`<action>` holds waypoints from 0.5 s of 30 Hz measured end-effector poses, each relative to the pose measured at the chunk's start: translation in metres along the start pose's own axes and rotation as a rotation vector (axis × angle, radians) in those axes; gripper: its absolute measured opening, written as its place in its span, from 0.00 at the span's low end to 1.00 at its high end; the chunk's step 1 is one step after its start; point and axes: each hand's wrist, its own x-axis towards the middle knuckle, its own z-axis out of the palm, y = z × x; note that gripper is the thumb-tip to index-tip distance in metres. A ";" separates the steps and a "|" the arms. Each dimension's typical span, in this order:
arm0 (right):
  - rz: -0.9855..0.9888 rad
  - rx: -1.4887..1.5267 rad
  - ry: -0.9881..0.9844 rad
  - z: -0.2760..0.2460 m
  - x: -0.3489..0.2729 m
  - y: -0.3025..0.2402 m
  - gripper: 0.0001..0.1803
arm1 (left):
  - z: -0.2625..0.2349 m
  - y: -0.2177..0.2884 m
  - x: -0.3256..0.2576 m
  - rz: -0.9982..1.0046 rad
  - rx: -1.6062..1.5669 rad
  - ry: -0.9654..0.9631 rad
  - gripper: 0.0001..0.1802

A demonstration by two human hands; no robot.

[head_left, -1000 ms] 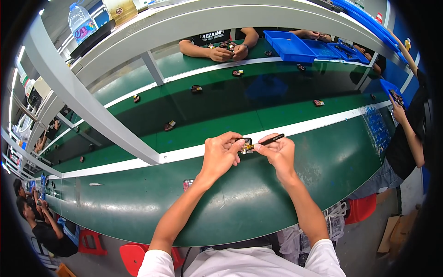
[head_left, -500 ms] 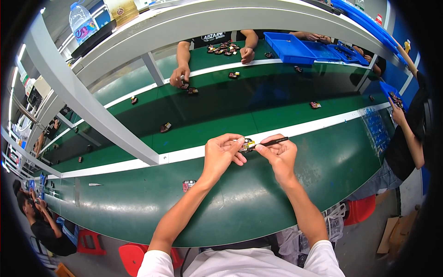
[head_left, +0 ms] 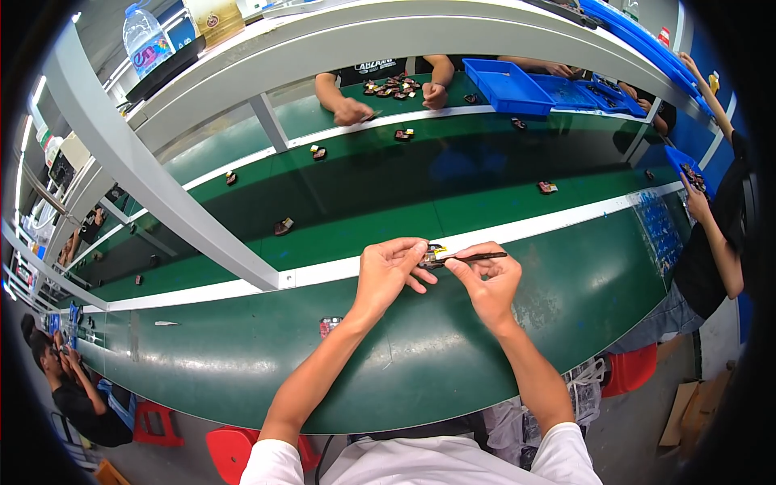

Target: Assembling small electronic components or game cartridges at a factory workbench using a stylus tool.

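My left hand (head_left: 388, 271) pinches a small dark electronic part with a yellow label (head_left: 436, 250) between thumb and fingers, just above the white rail. In my right hand (head_left: 491, 287) is a slim black tool, apparently tweezers (head_left: 482, 256), held nearly level. Its tip meets the part at my left fingertips; the exact contact is too small to make out. Below my left wrist, a small red and grey part (head_left: 329, 325) lies on the green tabletop (head_left: 242, 347).
Beyond the white rail (head_left: 550, 219), a green conveyor belt (head_left: 380, 210) carries several small dark parts. Across it, a person's hand (head_left: 352, 111) is near a pile of parts (head_left: 392, 86). A blue tray (head_left: 508, 86) stands at the back. A grey post (head_left: 162, 178) rises at left.
The parts on the belt have shifted slightly left. The person opposite has drawn a hand back from the belt. My right hand has tilted the black tool a little; my left keeps its grip.
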 end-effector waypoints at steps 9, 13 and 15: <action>-0.082 -0.072 0.013 0.001 -0.002 0.000 0.06 | -0.002 -0.001 0.001 0.035 -0.005 -0.019 0.19; -0.108 -0.126 -0.001 0.002 -0.003 -0.002 0.06 | -0.003 0.001 0.000 0.025 0.002 -0.032 0.18; -0.114 -0.126 0.002 0.002 -0.003 0.000 0.06 | -0.003 0.002 0.000 0.036 -0.002 -0.031 0.17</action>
